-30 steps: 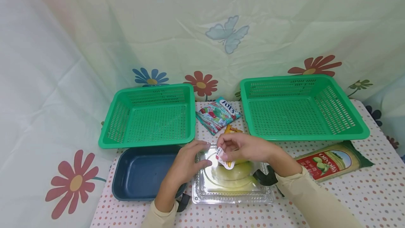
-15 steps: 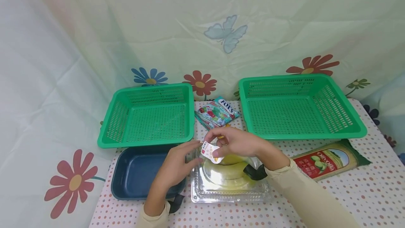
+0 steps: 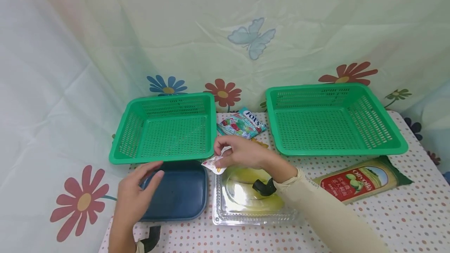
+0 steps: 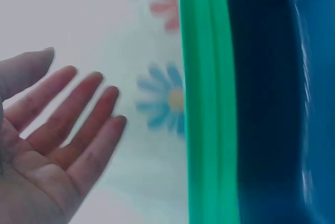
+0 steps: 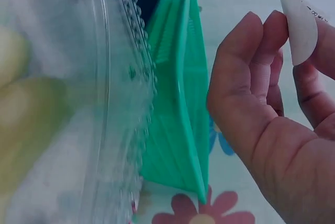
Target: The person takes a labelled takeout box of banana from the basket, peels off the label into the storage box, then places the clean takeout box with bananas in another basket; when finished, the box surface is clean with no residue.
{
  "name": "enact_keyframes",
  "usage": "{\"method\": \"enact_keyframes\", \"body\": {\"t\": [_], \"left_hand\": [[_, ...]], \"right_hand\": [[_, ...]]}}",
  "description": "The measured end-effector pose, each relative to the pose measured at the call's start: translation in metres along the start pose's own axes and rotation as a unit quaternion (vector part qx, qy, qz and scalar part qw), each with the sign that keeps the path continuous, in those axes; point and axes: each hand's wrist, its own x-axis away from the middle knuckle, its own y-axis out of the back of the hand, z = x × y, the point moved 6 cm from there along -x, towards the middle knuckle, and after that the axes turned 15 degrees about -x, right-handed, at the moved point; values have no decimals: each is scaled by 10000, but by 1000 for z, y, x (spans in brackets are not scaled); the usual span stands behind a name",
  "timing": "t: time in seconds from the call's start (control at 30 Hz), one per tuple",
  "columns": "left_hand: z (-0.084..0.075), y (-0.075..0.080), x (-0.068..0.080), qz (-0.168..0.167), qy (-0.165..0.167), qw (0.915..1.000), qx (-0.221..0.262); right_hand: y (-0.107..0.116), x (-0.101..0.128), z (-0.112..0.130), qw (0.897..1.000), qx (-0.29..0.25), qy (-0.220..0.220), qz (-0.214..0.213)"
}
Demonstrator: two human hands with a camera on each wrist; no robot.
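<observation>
Between thumb and fingers, my right hand (image 3: 242, 152) pinches a small white paper label (image 3: 215, 164) with red and yellow print. Its blank, curved back (image 5: 301, 25) faces the right wrist camera. That hand is above the upper left corner of a clear plastic clamshell box (image 3: 225, 218), which has bananas (image 3: 246, 177) inside. My left hand (image 3: 135, 192), holding nothing, is over the left side of a dark blue tub (image 3: 175, 194). In the left wrist view its fingers (image 4: 78, 119) are spread and relaxed.
Two green plastic baskets (image 3: 163, 159) stand at the back, left and right. Between them lies a Fox's candy bag (image 3: 242, 124), with a yellow packet (image 3: 259, 143) partly hidden near the right hand. An Olivoila pasta bag (image 3: 362, 179) lies at the right. A floral curtain hangs behind.
My left hand has moved left, from beside the clamshell box to over the blue tub. My right hand has carried the label left towards the tub, turning it on the way.
</observation>
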Motion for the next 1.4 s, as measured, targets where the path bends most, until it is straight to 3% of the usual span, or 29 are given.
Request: {"method": "enact_keyframes", "body": {"t": [0.13,0.23,0.4,0.53,0.7,0.83,0.93,1.0,1.1,1.4], "left_hand": [[35,19,9,-533,397,9976,178],[63,24,16,-599,872,9935,420],[105,16,30,-219,1863,9788,820],[127,2,34,349,2173,9696,1067],[150,-13,35,1169,2130,9593,1438],[166,-26,32,1655,1854,9387,2390],[174,-35,29,1813,1632,9186,3109],[178,-41,28,1891,1544,9099,3353],[184,-50,29,2013,1537,9036,3455],[191,-61,30,2224,1581,8958,3509]], "right_hand": [[-10,-15,-3,9998,76,-63,156],[-17,-26,-6,9996,178,-107,208],[-32,-44,-10,9989,88,-255,374],[-47,-55,-14,9969,-211,-486,577],[-63,-67,-17,9937,-489,-688,730],[-70,-75,-24,9933,-459,-786,717],[-74,-81,-28,9926,-481,-861,711],[-78,-84,-30,9915,-551,-912,751],[-83,-87,-28,9897,-665,-953,833],[-91,-99,-21,9864,-544,-1030,1156]]}}
